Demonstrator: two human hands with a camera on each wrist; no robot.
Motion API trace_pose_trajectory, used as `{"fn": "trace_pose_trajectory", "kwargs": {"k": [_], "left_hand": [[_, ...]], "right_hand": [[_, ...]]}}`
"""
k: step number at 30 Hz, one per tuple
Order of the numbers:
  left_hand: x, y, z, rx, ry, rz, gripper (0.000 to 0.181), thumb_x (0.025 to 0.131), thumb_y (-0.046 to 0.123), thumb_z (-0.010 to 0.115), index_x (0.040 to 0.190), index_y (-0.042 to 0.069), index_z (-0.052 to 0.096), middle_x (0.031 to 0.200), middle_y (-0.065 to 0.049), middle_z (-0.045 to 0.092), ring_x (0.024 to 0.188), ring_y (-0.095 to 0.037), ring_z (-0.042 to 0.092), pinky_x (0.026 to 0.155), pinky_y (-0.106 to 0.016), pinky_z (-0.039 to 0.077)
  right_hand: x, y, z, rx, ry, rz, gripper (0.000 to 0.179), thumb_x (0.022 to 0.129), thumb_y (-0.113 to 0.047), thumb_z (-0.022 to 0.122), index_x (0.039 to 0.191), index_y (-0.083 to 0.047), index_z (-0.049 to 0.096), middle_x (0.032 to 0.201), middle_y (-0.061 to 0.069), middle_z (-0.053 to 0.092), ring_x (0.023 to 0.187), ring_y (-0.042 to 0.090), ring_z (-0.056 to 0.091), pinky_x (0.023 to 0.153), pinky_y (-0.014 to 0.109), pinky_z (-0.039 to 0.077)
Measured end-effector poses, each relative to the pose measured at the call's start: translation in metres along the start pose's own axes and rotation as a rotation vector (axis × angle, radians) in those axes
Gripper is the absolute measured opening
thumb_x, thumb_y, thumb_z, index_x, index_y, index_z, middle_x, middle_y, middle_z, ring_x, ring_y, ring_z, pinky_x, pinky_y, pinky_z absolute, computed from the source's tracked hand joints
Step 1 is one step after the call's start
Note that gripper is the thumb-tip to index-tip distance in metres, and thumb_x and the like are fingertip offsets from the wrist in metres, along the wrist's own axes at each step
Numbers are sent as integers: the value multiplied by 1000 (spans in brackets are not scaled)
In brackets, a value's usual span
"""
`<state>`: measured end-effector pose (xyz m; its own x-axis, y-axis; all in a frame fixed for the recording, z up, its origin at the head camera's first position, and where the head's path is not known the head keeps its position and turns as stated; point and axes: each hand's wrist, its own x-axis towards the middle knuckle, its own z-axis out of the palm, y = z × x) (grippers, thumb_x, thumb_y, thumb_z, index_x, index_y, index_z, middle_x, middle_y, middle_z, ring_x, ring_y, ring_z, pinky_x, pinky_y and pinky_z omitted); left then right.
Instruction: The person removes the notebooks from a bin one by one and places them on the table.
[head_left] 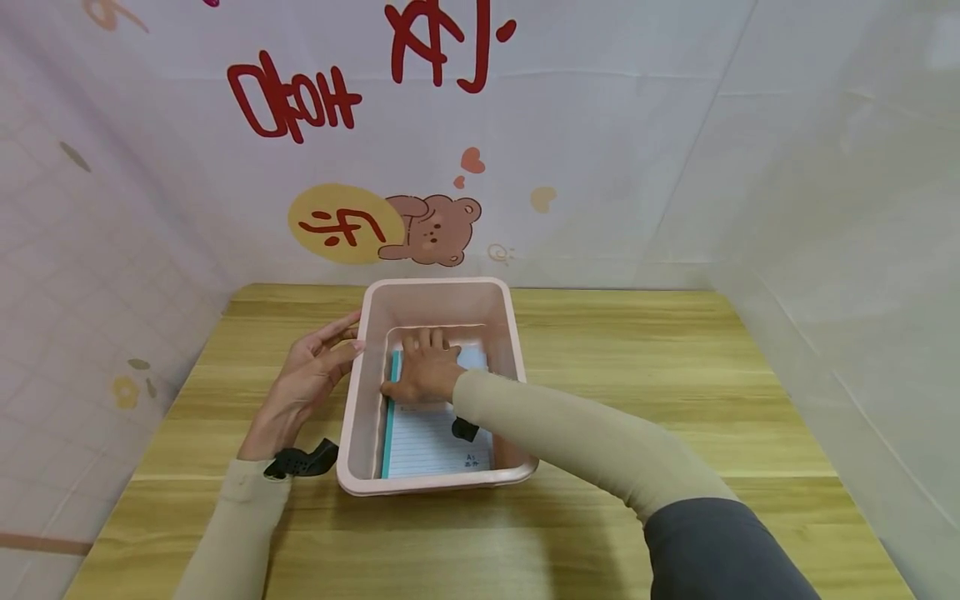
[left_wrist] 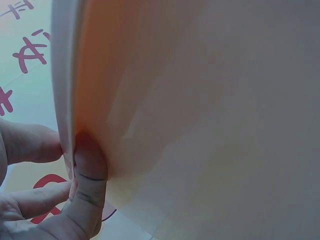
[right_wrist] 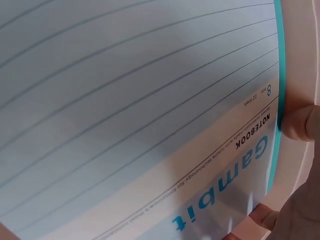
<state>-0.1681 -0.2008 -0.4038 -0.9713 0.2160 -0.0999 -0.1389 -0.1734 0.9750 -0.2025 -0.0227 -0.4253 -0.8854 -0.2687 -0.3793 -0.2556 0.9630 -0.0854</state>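
In the head view a pale pink plastic bin point(head_left: 437, 482) stands on the wooden table. A lined notebook point(head_left: 431, 446) with a teal spine lies inside it, "Gambit" printed on its cover. My left hand point(head_left: 311, 367) holds the bin's left rim, pinching it between thumb and fingers, as the left wrist view shows. Reaching down into the bin, my right hand point(head_left: 429, 371) grips the notebook near its far left corner. Its thumb point(right_wrist: 299, 122) is at the teal spine and its fingertips bend at the far edge; the palm hides part of the cover.
The wooden table point(head_left: 637, 358) extends on both sides of the bin. Behind stands a white backdrop point(head_left: 600, 150) with a printed bear and red lettering. Pale panels point(head_left: 82, 292) close in the left and right sides. Both wrists wear black straps.
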Motion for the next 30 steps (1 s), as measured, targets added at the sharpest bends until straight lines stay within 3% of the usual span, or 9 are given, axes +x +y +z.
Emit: {"fn": "trace_pose_trajectory", "kwargs": {"k": [8,20,26,30], "left_hand": [[1,1,1,5,0,-6,66,101,8,65,158,-1,33,119,-2,54,96,-6,64,84,-18,59],[-1,0,-1,9,-2,-5,65,102,8,63,159,0,32,120,-2,55,97,-6,65,85,-18,59],[-1,0,-1,4,-4,-4,66,102,8,63,159,-1,31,120,-1,55,97,-6,65,86,-18,59],[-1,0,-1,8,-1,-3,66,102,8,63,159,0,32,120,-1,55,97,-5,65,86,-19,59]], "right_hand": [[-10,-3,-4,-32,17,7,89,92,-75,51,154,-14,33,150,13,37,139,31,34,109,59,46],[-10,-7,-4,-143,129,-25,96,87,-83,50,152,-14,33,139,8,49,124,23,50,101,48,52],[-12,-8,-9,-222,151,6,94,84,-87,45,150,-20,39,135,9,48,124,26,45,99,46,52],[-13,-5,-10,-230,169,21,96,81,-91,45,144,-18,42,134,8,46,122,25,44,104,51,49]]}}
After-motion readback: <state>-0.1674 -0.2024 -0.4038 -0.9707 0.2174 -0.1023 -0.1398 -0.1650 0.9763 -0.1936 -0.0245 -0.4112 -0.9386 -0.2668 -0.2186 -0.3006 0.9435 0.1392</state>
